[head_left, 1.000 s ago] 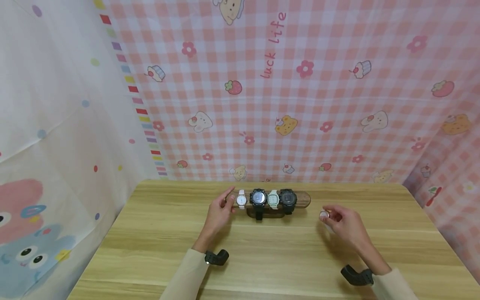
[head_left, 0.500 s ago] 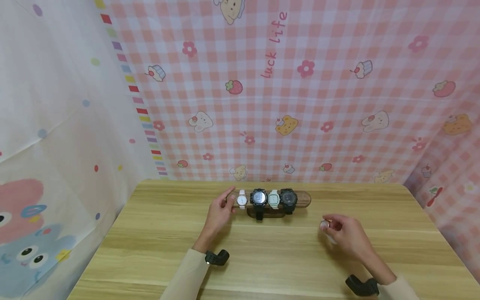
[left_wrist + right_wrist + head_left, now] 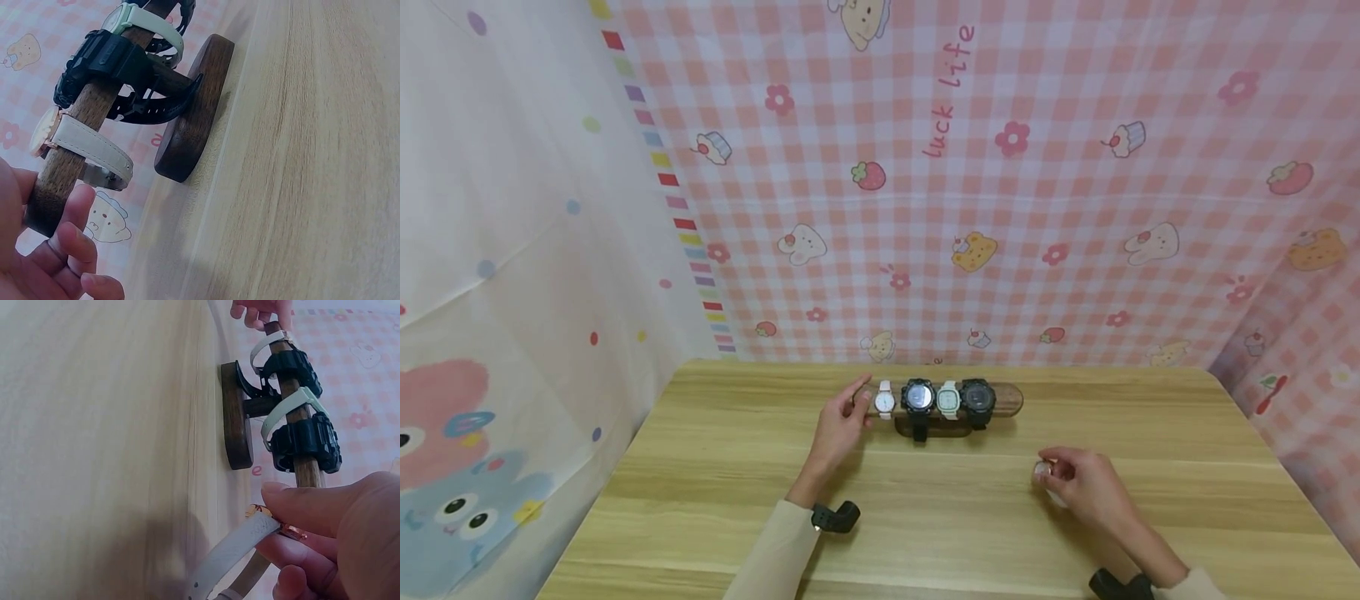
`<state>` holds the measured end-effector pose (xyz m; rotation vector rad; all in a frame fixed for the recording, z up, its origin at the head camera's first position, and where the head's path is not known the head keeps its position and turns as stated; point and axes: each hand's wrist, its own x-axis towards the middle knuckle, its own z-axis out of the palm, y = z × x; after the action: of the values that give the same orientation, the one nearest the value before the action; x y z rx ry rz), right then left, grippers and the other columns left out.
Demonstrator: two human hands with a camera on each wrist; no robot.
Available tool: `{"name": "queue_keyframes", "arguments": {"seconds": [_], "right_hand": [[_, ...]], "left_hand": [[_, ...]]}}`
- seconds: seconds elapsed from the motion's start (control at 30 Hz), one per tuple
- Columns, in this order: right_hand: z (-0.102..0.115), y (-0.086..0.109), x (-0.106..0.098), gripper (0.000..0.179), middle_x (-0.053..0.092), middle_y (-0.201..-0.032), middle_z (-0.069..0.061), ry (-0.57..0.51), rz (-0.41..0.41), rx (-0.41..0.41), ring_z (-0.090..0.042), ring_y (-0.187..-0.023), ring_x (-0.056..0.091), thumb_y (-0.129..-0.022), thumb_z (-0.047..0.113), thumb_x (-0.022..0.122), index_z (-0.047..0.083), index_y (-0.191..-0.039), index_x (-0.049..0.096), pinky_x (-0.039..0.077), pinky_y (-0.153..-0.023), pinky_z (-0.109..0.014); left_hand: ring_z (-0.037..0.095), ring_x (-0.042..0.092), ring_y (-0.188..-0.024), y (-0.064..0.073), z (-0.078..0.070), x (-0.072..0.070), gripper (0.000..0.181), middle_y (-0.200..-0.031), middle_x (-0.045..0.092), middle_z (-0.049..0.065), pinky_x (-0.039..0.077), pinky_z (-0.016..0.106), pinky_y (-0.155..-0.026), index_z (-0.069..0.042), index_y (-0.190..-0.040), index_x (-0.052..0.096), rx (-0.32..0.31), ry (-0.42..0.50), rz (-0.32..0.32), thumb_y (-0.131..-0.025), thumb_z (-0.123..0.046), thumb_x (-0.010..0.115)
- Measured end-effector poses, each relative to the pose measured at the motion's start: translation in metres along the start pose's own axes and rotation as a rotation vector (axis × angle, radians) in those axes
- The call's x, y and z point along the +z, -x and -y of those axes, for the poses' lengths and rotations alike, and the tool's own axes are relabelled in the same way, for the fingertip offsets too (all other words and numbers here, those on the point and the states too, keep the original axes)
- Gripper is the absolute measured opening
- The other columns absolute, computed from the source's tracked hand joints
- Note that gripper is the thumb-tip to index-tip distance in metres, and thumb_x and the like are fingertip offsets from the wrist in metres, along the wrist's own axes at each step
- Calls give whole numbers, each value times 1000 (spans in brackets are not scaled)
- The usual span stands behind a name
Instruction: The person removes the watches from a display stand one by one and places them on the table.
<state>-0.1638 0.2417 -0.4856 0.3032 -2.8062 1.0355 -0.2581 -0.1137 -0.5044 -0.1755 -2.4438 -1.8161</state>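
The watch [image 3: 1042, 469] sits pinched between thumb and fingers of the right hand [image 3: 1090, 490], over the table [image 3: 925, 517] and apart from the stand [image 3: 1011, 401]; its strap [image 3: 234, 549] hangs down. The left hand [image 3: 838, 425] grips the stand's end. So small a pinch could let the watch slip. An uneven left pull might tip the stand, shifting its four other watches [image 3: 918, 397].
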Motion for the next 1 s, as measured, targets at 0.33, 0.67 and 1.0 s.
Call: {"name": "queue_keyframes", "arguments": {"seconds": [0.33, 0.67, 1.0], "right_hand": [[-1, 2, 11, 25, 58, -66, 7, 11, -6, 6, 1, -59, 48, -83, 4, 77, -6, -105, 72, 44, -53, -21], [-2, 5, 20, 23, 58, -66, 7, 46, -13, 7, 0, -59, 48, -80, 4, 80, -2, -101, 74, 44, -56, -22], [-1, 3, 22, 26, 57, -67, 8, 43, 19, 16, 0, -60, 47, -80, 8, 81, -2, -103, 74, 44, -58, -22]], "left_hand": [[32, 68, -73, 0, 0, 1, 38, -76, 64, 17, 42, 22, -51, -28, -141, 56, -14, -9, -8, -103, -28, 55], [34, 68, -74, 0, 0, 1, 37, -75, 62, 16, 44, 23, -54, -26, -140, 58, -10, -5, -6, -103, -28, 55], [34, 68, -75, 0, -1, 1, 39, -76, 61, 15, 46, 23, -55, -21, -142, 56, -6, -9, -5, -103, -27, 55]]}}
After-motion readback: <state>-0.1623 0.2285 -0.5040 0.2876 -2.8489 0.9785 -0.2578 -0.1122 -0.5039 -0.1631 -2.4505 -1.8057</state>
